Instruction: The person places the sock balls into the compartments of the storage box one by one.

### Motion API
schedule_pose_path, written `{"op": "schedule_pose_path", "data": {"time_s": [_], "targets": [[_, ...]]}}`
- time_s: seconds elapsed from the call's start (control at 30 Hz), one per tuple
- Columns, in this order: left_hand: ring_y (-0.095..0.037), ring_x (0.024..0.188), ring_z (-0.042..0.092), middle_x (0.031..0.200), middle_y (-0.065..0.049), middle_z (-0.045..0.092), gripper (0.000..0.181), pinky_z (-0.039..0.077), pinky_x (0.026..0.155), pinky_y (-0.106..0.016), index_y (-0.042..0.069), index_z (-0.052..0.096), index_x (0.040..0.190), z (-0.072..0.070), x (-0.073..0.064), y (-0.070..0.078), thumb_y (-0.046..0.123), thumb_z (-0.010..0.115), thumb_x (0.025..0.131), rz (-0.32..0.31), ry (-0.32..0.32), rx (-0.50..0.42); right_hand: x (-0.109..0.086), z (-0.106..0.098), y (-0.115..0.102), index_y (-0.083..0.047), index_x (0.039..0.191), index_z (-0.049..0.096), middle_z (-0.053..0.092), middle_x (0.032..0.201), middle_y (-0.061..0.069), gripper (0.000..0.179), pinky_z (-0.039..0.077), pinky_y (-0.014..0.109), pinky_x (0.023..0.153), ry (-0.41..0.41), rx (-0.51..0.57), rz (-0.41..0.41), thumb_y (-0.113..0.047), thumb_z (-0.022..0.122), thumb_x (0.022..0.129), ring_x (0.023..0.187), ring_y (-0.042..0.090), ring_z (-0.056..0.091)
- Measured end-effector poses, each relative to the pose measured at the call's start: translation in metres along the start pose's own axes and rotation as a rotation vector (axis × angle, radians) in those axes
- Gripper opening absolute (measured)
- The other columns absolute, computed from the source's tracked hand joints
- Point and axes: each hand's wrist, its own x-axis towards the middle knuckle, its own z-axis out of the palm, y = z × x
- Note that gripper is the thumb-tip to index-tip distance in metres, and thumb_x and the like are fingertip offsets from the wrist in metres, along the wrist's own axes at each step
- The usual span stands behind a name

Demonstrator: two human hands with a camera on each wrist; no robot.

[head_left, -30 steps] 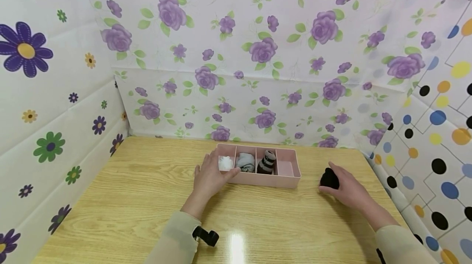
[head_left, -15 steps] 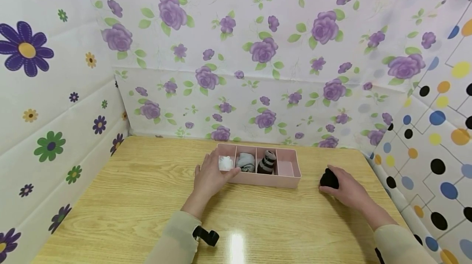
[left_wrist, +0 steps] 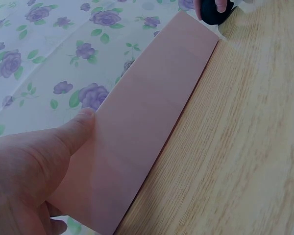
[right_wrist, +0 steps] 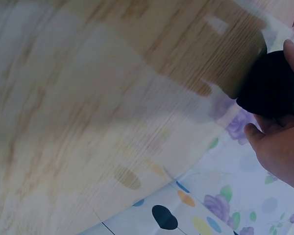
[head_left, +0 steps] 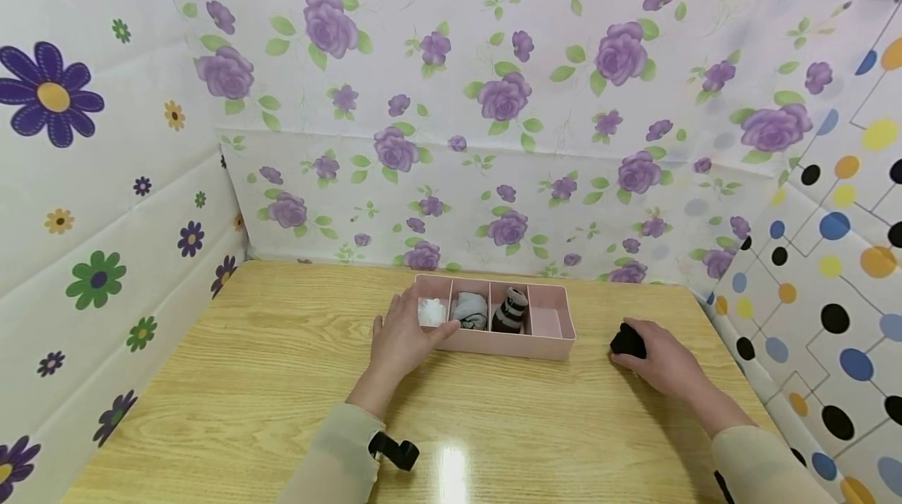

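Note:
A pink divided storage box (head_left: 507, 343) lies near the back of the table. My left hand (head_left: 402, 336) grips its left end; in the left wrist view the thumb (left_wrist: 81, 125) lies at the rim and other fingers curl round the end. Inside, from left, are a white bundle (head_left: 431, 311), a grey rolled sock (head_left: 470, 309) and a striped grey-and-black rolled sock (head_left: 510, 310); the rightmost compartment holds nothing. Right of the box, my right hand (head_left: 665, 359) holds a black rolled sock (head_left: 627, 341) between thumb and fingers, at the table surface. The right wrist view shows that sock (right_wrist: 269, 85) partly hidden by fingers.
The wooden table (head_left: 507, 426) has a floral cloth wall (head_left: 451, 199) close behind the box. A dotted cloth wall (head_left: 831, 316) stands at the right edge, near my right forearm, and another floral wall (head_left: 134, 253) at the left.
My right hand's fingers have come down a little over the black sock, and it has shifted very slightly left. The left hand and box have not moved.

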Motion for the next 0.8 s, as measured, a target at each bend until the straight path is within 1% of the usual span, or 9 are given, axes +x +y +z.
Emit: {"op": "schedule_pose_path", "data": {"time_s": [0.4,0.8], "targets": [[-0.046,0.165,0.025,0.175,-0.024,0.036,0.115,0.015,0.126,-0.08,0.008,0.025,0.176,0.0006,0.0009,-0.0015,0.072,0.075,0.095,0.001,0.005,0.009,0.0007,0.0005,-0.0037,0.009,0.155,0.053,0.057,0.147,0.04,0.076,0.051,0.076,0.101,0.021,-0.022,-0.001,-0.031,0.085,0.1,0.132,0.062,0.056],[-0.046,0.164,0.025,0.174,-0.024,0.037,0.115,0.016,0.125,-0.081,0.009,0.024,0.176,0.0009,0.0016,-0.0027,0.074,0.074,0.095,0.01,0.007,0.013,0.0014,0.0024,-0.0032,0.009,0.152,0.056,0.061,0.142,0.038,0.073,0.052,0.075,0.098,0.059,-0.04,-0.004,-0.03,0.086,0.099,0.128,0.061,0.06]]}}
